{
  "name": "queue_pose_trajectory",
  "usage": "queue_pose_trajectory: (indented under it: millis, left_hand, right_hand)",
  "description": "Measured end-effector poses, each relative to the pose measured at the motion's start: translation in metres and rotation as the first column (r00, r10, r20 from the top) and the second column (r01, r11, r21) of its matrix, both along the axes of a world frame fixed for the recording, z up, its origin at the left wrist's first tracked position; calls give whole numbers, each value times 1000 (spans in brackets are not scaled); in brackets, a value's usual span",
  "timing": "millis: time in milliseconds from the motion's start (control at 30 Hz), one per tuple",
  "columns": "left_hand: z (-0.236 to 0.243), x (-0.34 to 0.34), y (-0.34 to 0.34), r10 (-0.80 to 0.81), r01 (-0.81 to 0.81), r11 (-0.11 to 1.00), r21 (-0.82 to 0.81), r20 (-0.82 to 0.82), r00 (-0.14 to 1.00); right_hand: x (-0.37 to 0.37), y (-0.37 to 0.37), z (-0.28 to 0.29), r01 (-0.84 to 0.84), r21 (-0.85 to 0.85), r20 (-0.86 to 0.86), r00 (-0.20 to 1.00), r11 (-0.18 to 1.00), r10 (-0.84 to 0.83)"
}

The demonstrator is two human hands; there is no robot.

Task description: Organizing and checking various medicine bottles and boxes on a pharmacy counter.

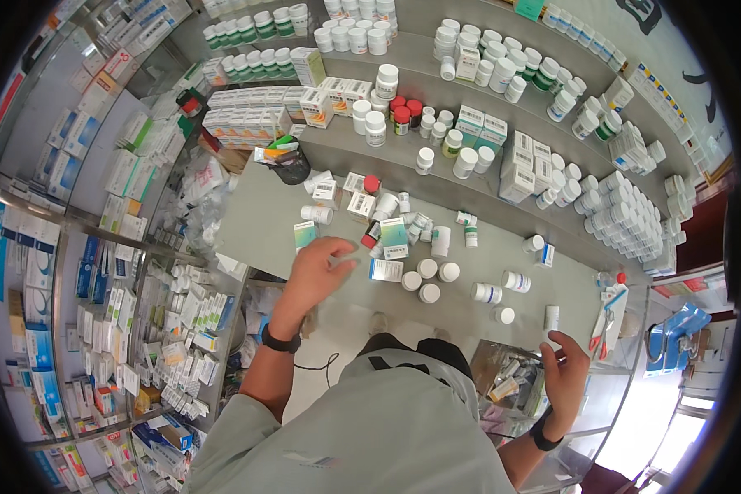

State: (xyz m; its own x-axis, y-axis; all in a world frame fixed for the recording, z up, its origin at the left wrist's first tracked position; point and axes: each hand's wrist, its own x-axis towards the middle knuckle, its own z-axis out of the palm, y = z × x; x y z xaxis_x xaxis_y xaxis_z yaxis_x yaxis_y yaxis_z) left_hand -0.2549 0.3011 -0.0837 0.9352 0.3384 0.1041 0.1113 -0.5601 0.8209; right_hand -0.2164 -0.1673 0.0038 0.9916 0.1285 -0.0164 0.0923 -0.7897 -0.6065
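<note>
Over the front left of the grey counter (259,216), my left hand (319,267) is open, thumb and fingers curved apart with nothing between them. Just beyond it a green-and-white medicine box (305,235) lies on the counter. To its right are a flat white box with a blue edge (385,270) and a taller green-and-white box (394,239). My right hand (565,370) hangs by the counter's front right edge, empty, fingers apart. Closest to it stands a white bottle (552,317). Several white-capped bottles (427,268) are grouped at the middle.
Stepped shelves behind the counter hold rows of bottles and boxes (247,123). A black pen holder (291,165) stands at the back left, and red-handled scissors (603,325) lie at the right end. Medicine shelves (123,329) line the left; an open drawer of packages (506,379) sits below.
</note>
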Motion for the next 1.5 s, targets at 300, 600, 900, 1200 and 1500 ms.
queue_pose_trajectory:
  millis: [300,600,900,1200,1500]
  left_hand:
    - [-27,11,-36,-258,264,935,238,-56,965]
    - [18,-4,-36,-127,103,905,-412,-30,992]
    - [63,20,-114,-341,358,896,-263,107,934]
    - [68,35,-147,-446,465,856,-225,134,885]
    - [58,20,-106,-222,245,952,-186,133,966]
  right_hand:
    - [8,1,12,-30,-4,40,999,1000,30]
    - [28,-21,16,-65,62,11,998,996,64]
    - [49,56,19,-519,295,166,855,802,492]
    - [67,89,14,-673,266,284,738,690,612]
    - [152,84,-1,-336,-69,471,819,939,328]
